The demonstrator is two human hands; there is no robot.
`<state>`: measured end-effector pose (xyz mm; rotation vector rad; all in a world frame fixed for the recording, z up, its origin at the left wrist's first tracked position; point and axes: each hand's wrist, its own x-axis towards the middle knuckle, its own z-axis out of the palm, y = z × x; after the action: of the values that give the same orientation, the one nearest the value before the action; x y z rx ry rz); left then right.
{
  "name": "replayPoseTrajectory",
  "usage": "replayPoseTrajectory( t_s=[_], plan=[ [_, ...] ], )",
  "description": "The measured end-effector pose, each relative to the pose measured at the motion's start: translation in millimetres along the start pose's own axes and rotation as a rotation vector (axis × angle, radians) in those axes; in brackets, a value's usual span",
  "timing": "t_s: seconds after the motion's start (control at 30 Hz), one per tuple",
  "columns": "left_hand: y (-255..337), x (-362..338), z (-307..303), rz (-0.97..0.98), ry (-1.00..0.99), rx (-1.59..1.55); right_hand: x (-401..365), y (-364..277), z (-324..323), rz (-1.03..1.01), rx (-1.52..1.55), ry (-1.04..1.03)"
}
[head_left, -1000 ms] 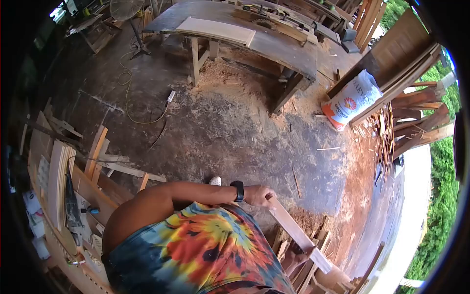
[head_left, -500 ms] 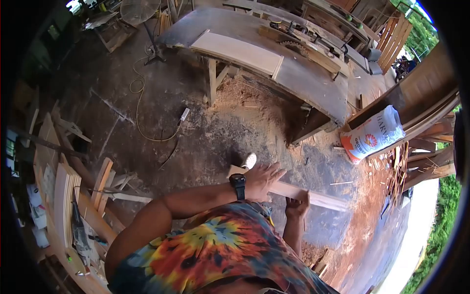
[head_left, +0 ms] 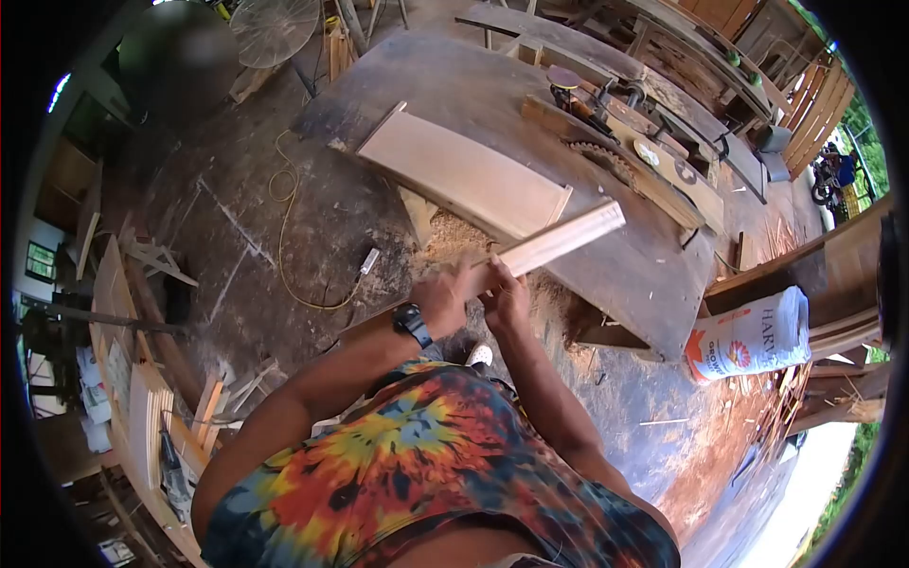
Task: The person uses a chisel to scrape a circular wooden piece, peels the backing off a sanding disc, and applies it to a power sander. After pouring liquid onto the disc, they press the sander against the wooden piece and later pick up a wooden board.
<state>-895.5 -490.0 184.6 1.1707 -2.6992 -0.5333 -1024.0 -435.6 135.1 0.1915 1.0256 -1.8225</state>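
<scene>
A long pale wooden board point(head_left: 563, 239) is held in front of my body, slanting up to the right above the floor and past the edge of the workbench. My right hand point(head_left: 507, 301) is closed around its middle, thumb on top. My left hand point(head_left: 440, 305), with a black watch at the wrist, wraps over the board just left of the right hand; its fingers are slightly blurred. The board's near end runs behind my left forearm and is partly hidden. A wide flat panel point(head_left: 464, 170) lies on the workbench point(head_left: 630, 279) beyond the board.
Circular saw blade point(head_left: 606, 161) and a sander-like tool point(head_left: 565, 79) stand on the bench. A yellow cord with a power strip point(head_left: 369, 260) crosses the floor. A white-and-orange sack point(head_left: 753, 336) leans at right. Stacked boards point(head_left: 150, 417) stand at left.
The board has swung from pointing down-right to pointing up-right and moved toward the bench. Both hands moved with it, and my view has shifted. My left hand's fingers were stretched flat before.
</scene>
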Motion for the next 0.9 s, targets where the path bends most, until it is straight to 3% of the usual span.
replayPoseTrajectory(
  t_s=[0.17, 0.37, 0.43, 0.63, 0.67, 0.73, 0.8, 0.9],
  plan=[
    [-55.0, 112.2, -15.1, -0.06, -0.085, -0.011, 104.7, -9.6, 72.1, 0.004, -0.027, -0.021],
    [-136.4, 261.8, -11.6, 0.052, -0.026, -0.059, 238.8, -19.4, 145.8, -0.052, -0.075, 0.02],
    [-164.7, 311.9, -20.4, 0.091, -0.064, -0.073, 283.5, -22.7, 167.4, -0.029, -0.089, -0.074],
    [-234.5, 460.8, -52.4, -0.038, -0.205, -0.142, 420.7, -21.9, 243.1, 0.125, -0.077, -0.149],
    [-260.7, 484.5, -40.2, 0.039, -0.148, -0.194, 423.5, -31.2, 265.3, 0.18, -0.074, -0.147],
    [-283.1, 520.9, -29.2, 0.144, -0.116, -0.254, 461.9, -33.1, 285.3, 0.265, -0.197, -0.08],
    [-280.8, 546.7, -45.9, 0.023, -0.229, -0.149, 489.2, -37.8, 301.3, 0.296, -0.11, -0.012],
    [-291.0, 583.4, -42.6, 0.126, -0.23, -0.05, 522.6, -37.3, 318.5, 0.274, -0.101, 0.112]
  ],
)
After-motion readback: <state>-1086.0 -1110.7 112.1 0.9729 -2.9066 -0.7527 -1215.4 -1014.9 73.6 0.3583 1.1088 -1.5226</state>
